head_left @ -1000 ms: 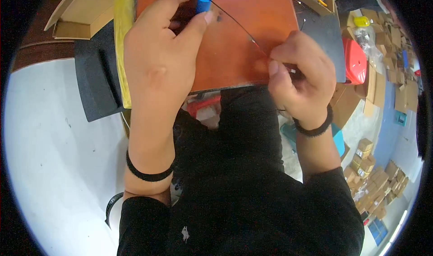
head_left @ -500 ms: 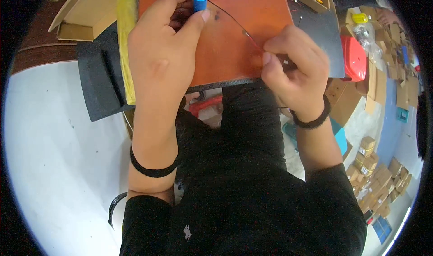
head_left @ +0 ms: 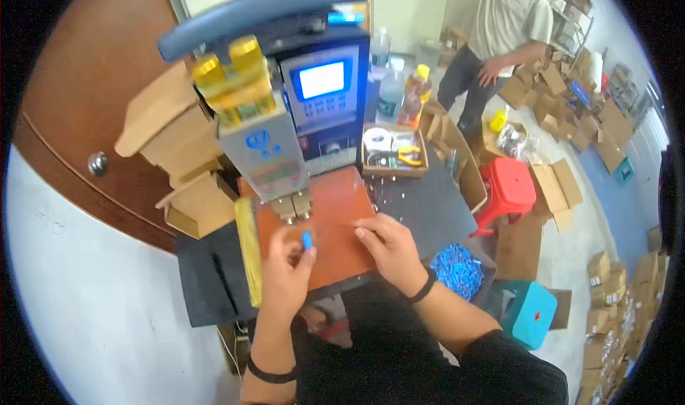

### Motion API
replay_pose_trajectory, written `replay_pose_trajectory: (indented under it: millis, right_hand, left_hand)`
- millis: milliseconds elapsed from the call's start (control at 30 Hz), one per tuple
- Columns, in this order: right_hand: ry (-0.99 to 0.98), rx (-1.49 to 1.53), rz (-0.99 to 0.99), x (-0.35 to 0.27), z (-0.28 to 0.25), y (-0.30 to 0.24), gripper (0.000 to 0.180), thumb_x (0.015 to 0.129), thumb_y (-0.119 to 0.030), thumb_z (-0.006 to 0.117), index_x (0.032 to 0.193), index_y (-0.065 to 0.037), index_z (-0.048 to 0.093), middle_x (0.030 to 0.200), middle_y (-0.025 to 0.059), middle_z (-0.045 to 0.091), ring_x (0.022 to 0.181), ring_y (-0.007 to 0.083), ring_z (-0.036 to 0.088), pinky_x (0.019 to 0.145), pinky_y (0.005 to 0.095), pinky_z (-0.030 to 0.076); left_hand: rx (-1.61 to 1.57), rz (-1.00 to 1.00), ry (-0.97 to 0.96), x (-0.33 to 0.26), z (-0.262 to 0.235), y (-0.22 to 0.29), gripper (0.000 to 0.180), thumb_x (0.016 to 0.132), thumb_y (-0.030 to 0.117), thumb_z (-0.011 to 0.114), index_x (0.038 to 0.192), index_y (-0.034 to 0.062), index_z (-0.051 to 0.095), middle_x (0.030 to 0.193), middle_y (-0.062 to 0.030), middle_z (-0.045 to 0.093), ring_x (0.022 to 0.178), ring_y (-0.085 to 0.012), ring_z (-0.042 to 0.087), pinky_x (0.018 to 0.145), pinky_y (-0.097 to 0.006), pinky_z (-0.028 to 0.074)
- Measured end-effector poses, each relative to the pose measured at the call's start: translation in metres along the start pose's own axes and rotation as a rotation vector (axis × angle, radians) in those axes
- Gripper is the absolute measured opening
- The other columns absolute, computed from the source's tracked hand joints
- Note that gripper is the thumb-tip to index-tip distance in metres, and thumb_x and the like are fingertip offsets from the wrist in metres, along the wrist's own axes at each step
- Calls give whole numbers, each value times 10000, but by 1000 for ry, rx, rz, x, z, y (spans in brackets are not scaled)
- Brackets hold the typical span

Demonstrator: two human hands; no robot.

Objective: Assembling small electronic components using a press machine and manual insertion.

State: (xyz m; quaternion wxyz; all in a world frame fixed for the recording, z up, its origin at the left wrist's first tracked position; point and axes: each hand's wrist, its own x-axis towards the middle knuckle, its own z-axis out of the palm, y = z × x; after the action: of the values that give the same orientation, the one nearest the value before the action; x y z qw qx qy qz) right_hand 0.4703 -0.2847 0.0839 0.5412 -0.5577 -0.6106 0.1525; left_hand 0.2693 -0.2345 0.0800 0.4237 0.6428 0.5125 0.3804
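Observation:
My left hand (head_left: pixel 289 266) is closed, pinching a small blue cylindrical battery cell (head_left: pixel 307 239) between thumb and fingers over the orange-brown work mat (head_left: pixel 335 252). Just beyond it are the metal jaws (head_left: pixel 292 209) of a bench machine (head_left: pixel 260 155) that looks like a spot welder; the cell is apart from them. To the right, my right hand (head_left: pixel 389 248) has thumb and forefinger pressed together above the mat. A thin wire ran from the cell to these fingers in the earlier frame; now it is too faint to follow.
Behind the mat stands a control box with a lit screen (head_left: pixel 321 80). A tray (head_left: pixel 394 171) with pliers and bottles (head_left: pixel 391 91) are at back right. A bin of blue cells (head_left: pixel 457 271), a red stool (head_left: pixel 508 187) and a teal stool (head_left: pixel 535 312) stand right. Another person (head_left: pixel 499 27) stands beyond.
The view has tilted up, bringing the machine and room into sight. My left hand still holds the cell, now clear of the jaws. My right hand stays pinched, closer to my left.

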Motion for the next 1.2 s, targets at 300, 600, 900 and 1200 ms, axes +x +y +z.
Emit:
replay_pose_trajectory:
  millis: [300,600,900,1200]
  right_hand:
    - [40,328,182,15,5,-5,182,915,-155,674,998,7,672,926,2,654,829,93,584,727,256,484]
    - [-14,509,202,15,17,16,102,884,-20,636,975,20,661,909,7,631,794,75,550,719,218,427]
    - [-221,179,61,29,12,8,99,868,-33,660,950,21,659,885,6,619,790,71,545,714,215,425]
    - [-114,355,246,42,38,24,184,876,-177,685,921,1,690,772,37,671,710,86,595,661,247,474]
  left_hand:
    - [-122,103,-351,-5,-21,20,535,872,26,687,1370,17,489,1235,-50,594,1078,-133,566,941,-284,461]
    - [96,212,-78,9,-16,0,303,858,104,724,1149,35,669,961,-72,662,767,-113,563,712,-259,473]
    - [285,279,-233,36,-15,12,259,849,159,708,1070,26,691,912,-114,631,817,-194,603,746,-291,460]
    - [326,314,-131,49,5,-5,250,889,187,668,1084,33,680,939,-154,650,826,-254,614,770,-341,472]
